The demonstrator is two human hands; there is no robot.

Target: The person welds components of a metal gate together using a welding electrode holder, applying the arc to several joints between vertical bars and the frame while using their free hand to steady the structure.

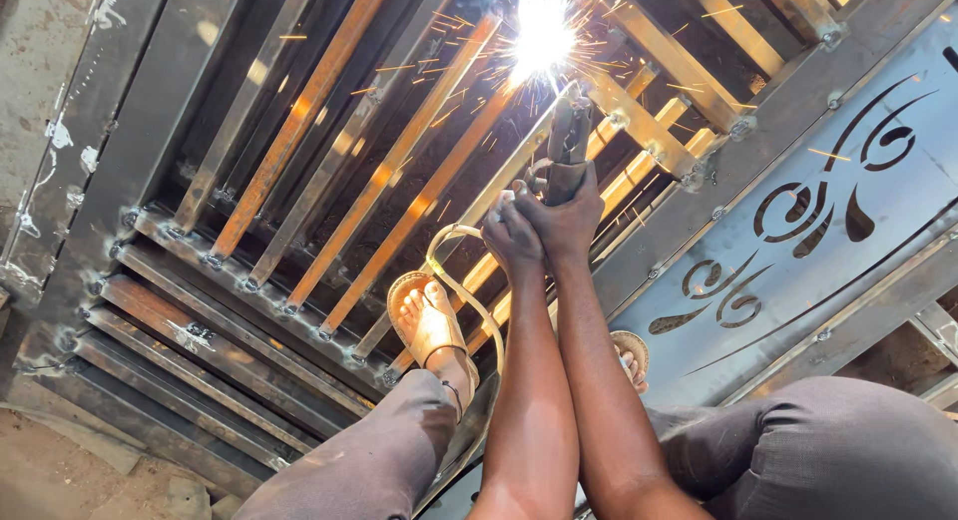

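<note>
Arc: sparks (544,31) are bursting white at the top of the view, streaks flying outward over the bars, right at the tip of the tool.
Tool: a dark welding electrode holder (569,131) is pointing up and away from the person, its far end meeting the glare at a steel slat.
Right hand: the right hand (569,219) is wrapping closed around the holder's handle, fingers curled tight, wrist straight.
Left hand: the left hand (512,236) is pressing against the right one from the side, fingers folded in, bracing it; whether it is gripping anything of its own I cannot tell.
Forearms: both bare arms are reaching forward side by side, touching near the wrists.
Workpiece: a steel gate frame (150,131) is lying flat below the person, grey outer rails around rows of rusty slanted slats (329,121) glowing orange in the arc light.
Panel: a grey sheet panel with cut-out scrollwork (818,211) is lying to the right of the slats, joined to the same frame.
Feet: the left foot in a tan sandal (431,325) is resting on the slats just beside the arms; the other sandalled foot (631,355) is showing only partly behind the right forearm.
Legs: knees in grey trousers (818,450) are framing the arms at the bottom edge.
Ground: bare concrete (40,41) is showing at the left.
</note>
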